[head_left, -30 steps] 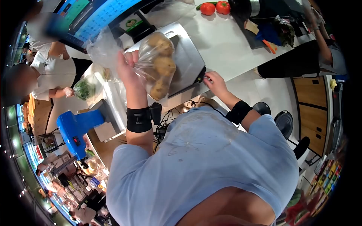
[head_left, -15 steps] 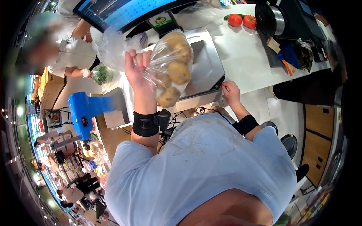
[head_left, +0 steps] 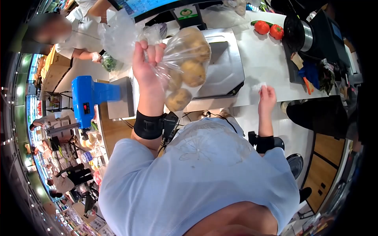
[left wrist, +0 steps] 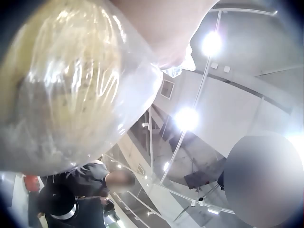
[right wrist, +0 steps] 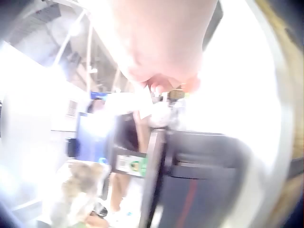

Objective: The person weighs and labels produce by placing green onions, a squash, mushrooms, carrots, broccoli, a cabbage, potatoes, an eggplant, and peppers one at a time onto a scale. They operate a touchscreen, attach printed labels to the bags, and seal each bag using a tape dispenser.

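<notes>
My left hand (head_left: 146,67) grips the gathered neck of a clear plastic bag (head_left: 168,53), whose loose top spreads out beyond the fingers. Several potatoes (head_left: 193,73) fill the bag, which overlaps the left side of the metal weighing scale (head_left: 222,65) in the head view. Close up in the left wrist view, the stretched plastic (left wrist: 71,95) shines over yellowish potatoes. My right hand (head_left: 267,100) is to the right of the scale, by the counter's front edge, pinching a small white label (head_left: 258,87). A white slip (right wrist: 146,105) also shows at its fingertips in the right wrist view.
Two tomatoes (head_left: 262,27) and a cucumber lie on the white counter (head_left: 260,59) behind the scale. A screen (head_left: 151,6) stands at the back. At left is a blue device (head_left: 82,100); another person holds bagged greens (head_left: 109,63). Dark equipment stands at the right.
My right hand has moved off the scale's front corner to the right, and a white label now shows in its fingers. My left hand still holds the bag of potatoes; the head view has shifted.
</notes>
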Demonstrator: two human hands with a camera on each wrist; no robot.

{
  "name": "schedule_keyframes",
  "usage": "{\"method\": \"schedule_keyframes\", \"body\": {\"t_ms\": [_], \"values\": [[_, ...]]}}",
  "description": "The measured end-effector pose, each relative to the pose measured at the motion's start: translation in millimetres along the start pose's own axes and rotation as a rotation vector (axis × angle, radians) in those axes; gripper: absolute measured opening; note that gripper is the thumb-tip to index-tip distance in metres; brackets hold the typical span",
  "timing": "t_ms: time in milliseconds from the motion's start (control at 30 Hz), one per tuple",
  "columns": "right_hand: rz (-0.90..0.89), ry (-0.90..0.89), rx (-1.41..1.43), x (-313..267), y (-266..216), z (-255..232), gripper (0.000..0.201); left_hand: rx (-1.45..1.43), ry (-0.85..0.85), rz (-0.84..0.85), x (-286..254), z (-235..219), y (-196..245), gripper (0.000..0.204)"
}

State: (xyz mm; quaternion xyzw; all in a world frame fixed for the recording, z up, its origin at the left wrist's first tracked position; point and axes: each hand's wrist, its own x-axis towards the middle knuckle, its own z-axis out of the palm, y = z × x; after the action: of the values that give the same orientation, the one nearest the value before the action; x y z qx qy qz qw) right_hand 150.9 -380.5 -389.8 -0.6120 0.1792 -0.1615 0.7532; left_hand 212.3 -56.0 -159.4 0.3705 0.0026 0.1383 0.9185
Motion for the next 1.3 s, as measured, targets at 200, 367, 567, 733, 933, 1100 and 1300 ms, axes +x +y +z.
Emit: {"method": "schedule_keyframes", "body": {"t_ms": [200,367,567,733,933,1100,1300], "values": [[-0.071,-0.57,0.249,-45.0,-153.8,138.5,0.015,0.061,-0.009,0.063,-4.8,4.1,-15.9,0.024],[-0.119,-0.678,-0.051,-63.0,-168.7,190.5,0.022,0.022,0.027,0.111,-18.2,13.8,-4.8,0.023],[-0.761,-0.5,-0.332,-76.2,-174.9,204.9,0.032,-0.038,0.021,0.154,-42.5,19.6,18.9,0.023],[-0.822,-0.518,-0.317,-90.4,-181.9,214.4,0.043,-0.033,0.042,0.208,-55.1,24.9,37.8,0.023],[-0.892,-0.483,-0.282,-98.9,-186.5,223.9,0.056,-0.06,0.091,0.267,-59.0,24.4,51.8,0.022],[-1.33,-0.53,-0.413,-85.0,-181.3,226.3,0.064,-0.085,0.124,0.283,-61.8,22.3,62.5,0.022],[-1.014,-0.729,-0.402,-85.0,-161.3,241.6,0.066,-0.03,0.079,0.321,-68.0,17.2,79.3,0.023]]}}
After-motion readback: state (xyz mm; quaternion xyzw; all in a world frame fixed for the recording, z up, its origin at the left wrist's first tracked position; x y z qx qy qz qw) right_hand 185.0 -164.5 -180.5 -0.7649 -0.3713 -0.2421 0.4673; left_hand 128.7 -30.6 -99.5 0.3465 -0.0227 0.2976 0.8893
